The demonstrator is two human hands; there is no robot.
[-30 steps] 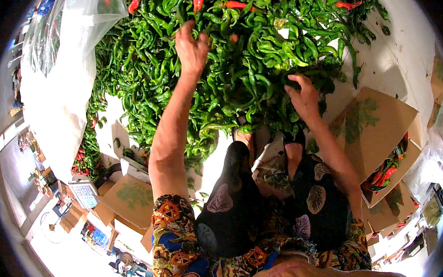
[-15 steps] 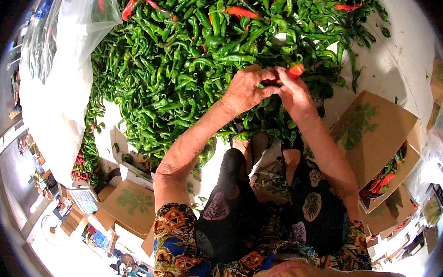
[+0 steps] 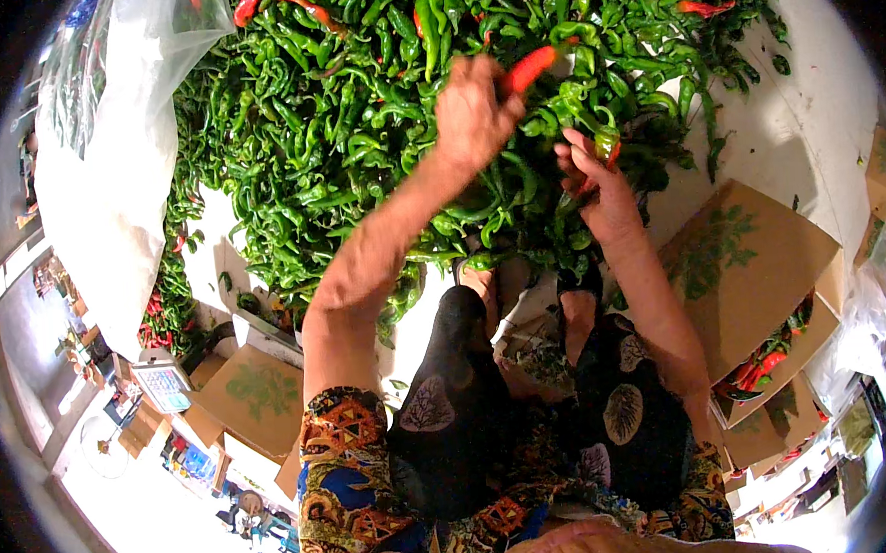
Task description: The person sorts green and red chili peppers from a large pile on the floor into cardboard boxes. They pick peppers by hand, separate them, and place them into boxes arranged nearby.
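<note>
Now left hand (image 3: 470, 115) grips red pepper (image 3: 529, 70).

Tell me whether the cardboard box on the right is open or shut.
Open: the box gapes at its side, red peppers showing inside.

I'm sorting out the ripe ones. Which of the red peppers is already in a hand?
The long red-orange pepper gripped in the left hand, raised above the green pile. The other red peppers lie loose along the pile's far edge.
</note>
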